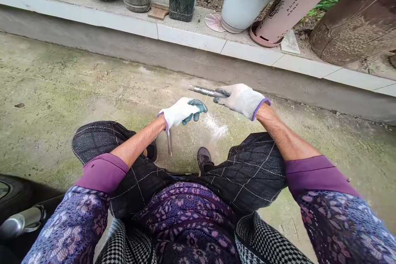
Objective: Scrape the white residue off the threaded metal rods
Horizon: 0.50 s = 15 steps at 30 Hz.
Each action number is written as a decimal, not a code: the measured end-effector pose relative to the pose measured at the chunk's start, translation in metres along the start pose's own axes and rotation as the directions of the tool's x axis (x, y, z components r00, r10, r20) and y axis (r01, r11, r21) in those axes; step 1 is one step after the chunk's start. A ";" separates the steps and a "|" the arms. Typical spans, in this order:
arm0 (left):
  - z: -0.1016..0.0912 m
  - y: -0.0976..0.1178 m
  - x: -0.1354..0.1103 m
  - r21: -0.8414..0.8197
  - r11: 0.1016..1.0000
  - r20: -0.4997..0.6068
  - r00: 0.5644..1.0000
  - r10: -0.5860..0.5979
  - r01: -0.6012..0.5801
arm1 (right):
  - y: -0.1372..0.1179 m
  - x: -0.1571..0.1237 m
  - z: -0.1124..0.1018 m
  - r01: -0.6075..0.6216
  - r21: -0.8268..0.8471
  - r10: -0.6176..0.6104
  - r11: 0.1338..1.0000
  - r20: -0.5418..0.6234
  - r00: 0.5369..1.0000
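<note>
Item one: my right grip [241,98], gloved in white with a purple cuff, at 2 o'clock. It was closed around one end of a metal rod [202,90], which pointed towards 10 o'clock, above the ground, its bare length bright and ribbed or wound; I could not tell which.

Item two: my left grip [182,111], gloved alike with dark green fingertips, at 9 o'clock. Its fingers were curled in, pinching a thin strand [206,99] that ran up to the rod.

Item three: a second rod [170,143], at 8 o'clock, its upper end hidden beneath my left glove; whether I held it, I could not tell.

Item four: a patch of white powder [216,127] on the concrete ground [102,74], at 4 o'clock.

Item five: a tiled ledge [192,41], beyond my hands, bearing a black planter [183,4] just before 12 and a white pot [247,6] at 1.

Item six: a silver flask [23,222], at 8 o'clock, well apart.
</note>
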<state>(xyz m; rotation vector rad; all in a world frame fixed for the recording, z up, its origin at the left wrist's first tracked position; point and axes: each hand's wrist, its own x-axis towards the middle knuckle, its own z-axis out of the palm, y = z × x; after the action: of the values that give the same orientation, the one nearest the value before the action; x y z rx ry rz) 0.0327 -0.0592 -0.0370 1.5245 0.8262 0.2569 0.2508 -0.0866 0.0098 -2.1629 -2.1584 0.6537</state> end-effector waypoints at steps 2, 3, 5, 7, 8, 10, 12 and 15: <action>-0.003 -0.001 0.002 -0.043 0.999 0.019 1.000 0.025 -0.024 | -0.008 -0.006 -0.007 0.000 0.158 0.004 0.987 -0.021 1.000; -0.004 -0.002 0.003 -0.053 0.998 0.019 0.999 0.028 -0.027 | -0.012 -0.010 -0.009 -0.007 0.255 0.007 0.967 0.001 1.000; -0.008 -0.003 0.003 -0.055 0.998 -0.013 1.000 0.019 -0.020 | -0.017 -0.018 -0.012 -0.026 0.413 -0.004 0.911 0.072 0.997; -0.012 -0.004 0.003 -0.043 0.999 -0.086 0.996 0.015 -0.018 | -0.019 -0.023 -0.012 -0.036 0.490 -0.060 0.871 0.178 0.982; -0.014 -0.005 0.003 -0.030 0.999 -0.120 0.993 0.022 -0.025 | -0.018 -0.023 -0.011 -0.039 0.506 -0.093 0.862 0.233 0.968; -0.017 -0.008 0.004 -0.007 0.999 -0.154 0.987 0.043 -0.044 | -0.015 -0.022 -0.008 -0.038 0.508 -0.152 0.861 0.328 0.932; -0.020 -0.012 0.006 0.007 0.999 -0.112 0.993 0.049 -0.048 | -0.013 -0.021 -0.004 -0.026 0.495 -0.194 0.869 0.389 0.900; -0.023 -0.016 0.012 0.055 0.997 -0.037 0.997 0.064 -0.062 | -0.011 -0.021 0.000 0.013 0.458 -0.250 0.889 0.462 0.851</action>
<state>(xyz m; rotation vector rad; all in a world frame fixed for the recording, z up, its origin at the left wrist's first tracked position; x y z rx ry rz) 0.0222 -0.0352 -0.0525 1.6022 0.8227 0.3137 0.2407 -0.1058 0.0190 -1.7067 -2.0469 1.6785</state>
